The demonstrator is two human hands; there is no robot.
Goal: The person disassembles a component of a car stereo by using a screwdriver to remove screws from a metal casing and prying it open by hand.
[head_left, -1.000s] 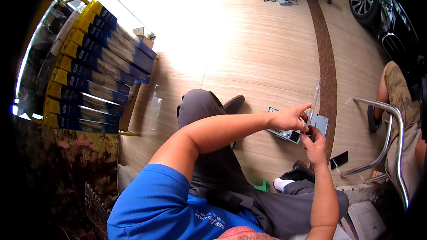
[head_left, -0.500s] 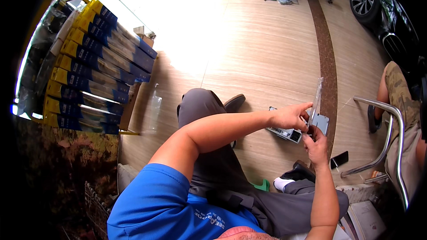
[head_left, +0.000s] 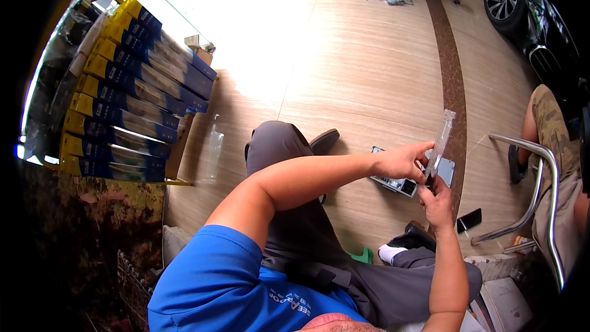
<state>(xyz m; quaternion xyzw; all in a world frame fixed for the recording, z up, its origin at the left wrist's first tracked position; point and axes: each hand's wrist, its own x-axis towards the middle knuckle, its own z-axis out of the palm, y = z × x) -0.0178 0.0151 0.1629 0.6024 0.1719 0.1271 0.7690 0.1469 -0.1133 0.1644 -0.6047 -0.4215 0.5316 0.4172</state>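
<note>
Wooden floor is seen below. A clear plastic strip is pinched at its lower end by both hands, left hand and right hand closed; it seems light, stiff, slippery.

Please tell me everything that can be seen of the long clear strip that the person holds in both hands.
The clear strip is long, narrow and see-through, like thin plastic, perhaps a sleeve or cover. It stands almost upright, leaning slightly to the right, above the wooden floor. Its top end is free. Its lower end is pinched between the left hand and the right hand. A dark small part shows where the hands meet, but it is too small to tell what it is.
</note>
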